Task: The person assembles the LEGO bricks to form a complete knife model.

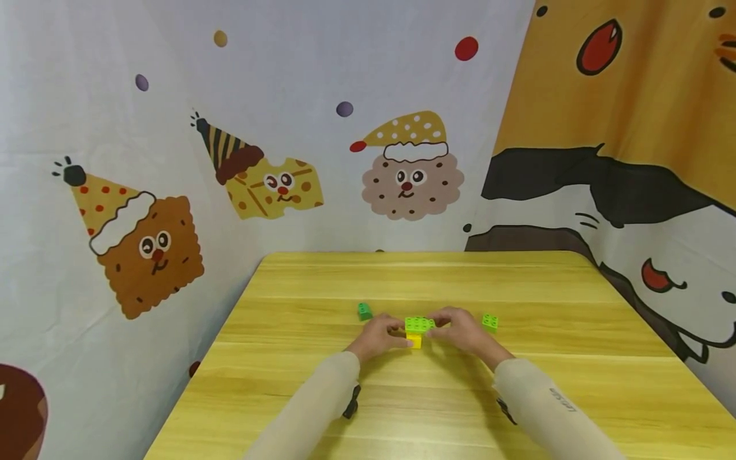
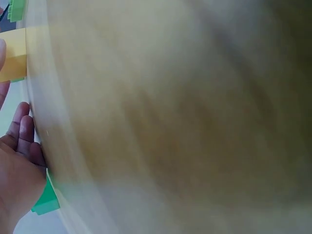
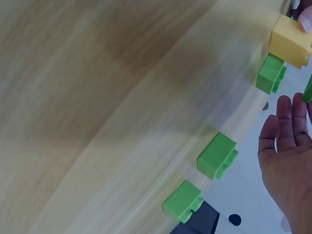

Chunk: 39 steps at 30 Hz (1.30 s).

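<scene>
Near the middle of the table, a long light-green toy building brick (image 1: 417, 324) sits over a yellow brick (image 1: 414, 342) in the head view. My left hand (image 1: 379, 337) holds the yellow brick from the left, its thumb against the near side. In the left wrist view that thumb overlaps the yellow brick (image 2: 14, 56), while the other fingers extend beside it. From the right, my right hand (image 1: 460, 329) pinches the light-green brick's end between thumb and index finger. Part of a green brick (image 3: 307, 91) shows at the fingertips of the right hand (image 3: 290, 161) in the right wrist view.
A dark green brick (image 1: 365, 311) lies beyond my left hand. Light-green brickwork (image 1: 490, 322) stands to the right of my right hand. The wooden table (image 1: 425, 409) ends at a patterned cloth (image 1: 322, 236) behind it.
</scene>
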### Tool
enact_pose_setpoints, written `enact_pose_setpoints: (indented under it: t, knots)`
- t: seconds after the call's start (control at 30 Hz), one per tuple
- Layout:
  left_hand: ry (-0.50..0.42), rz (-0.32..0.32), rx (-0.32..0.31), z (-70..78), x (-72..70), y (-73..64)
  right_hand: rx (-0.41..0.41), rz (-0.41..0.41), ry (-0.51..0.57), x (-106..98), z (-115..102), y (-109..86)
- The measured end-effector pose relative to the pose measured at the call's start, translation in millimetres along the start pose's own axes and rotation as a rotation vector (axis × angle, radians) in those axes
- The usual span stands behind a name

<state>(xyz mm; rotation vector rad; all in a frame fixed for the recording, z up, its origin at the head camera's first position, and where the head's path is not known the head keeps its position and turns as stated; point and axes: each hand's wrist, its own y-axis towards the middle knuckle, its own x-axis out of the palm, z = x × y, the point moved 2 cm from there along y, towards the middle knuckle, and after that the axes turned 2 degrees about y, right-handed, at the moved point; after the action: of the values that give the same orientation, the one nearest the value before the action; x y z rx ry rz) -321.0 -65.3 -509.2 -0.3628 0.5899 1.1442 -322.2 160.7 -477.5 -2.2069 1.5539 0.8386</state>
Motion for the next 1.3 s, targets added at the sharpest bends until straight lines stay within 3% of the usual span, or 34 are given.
enact_pose_setpoints:
  t: [0.43,0.77,1.03,1.2,1.3]
  knots:
    - [0.005,0.001,-0.038,0.2,-0.7,0.0,-0.012,-0.022,0.029,10.6,-4.9,2.2]
    - [-0.053,-0.002,-0.078,-3.4,1.9,2.3,-0.038,-0.049,0.009,13.3,-6.0,4.3]
    - [-0.055,-0.032,-0.033,-3.7,0.0,2.2,-0.047,-0.065,-0.011,13.2,-7.1,6.0]
    - [-0.122,-0.069,-0.018,-0.6,-4.8,-3.0,-0.045,-0.073,-0.011,13.7,-6.9,6.7]
    - [-0.149,-0.06,-0.022,1.9,-7.8,-5.3,-0.035,-0.067,-0.011,13.5,-7.1,7.1]
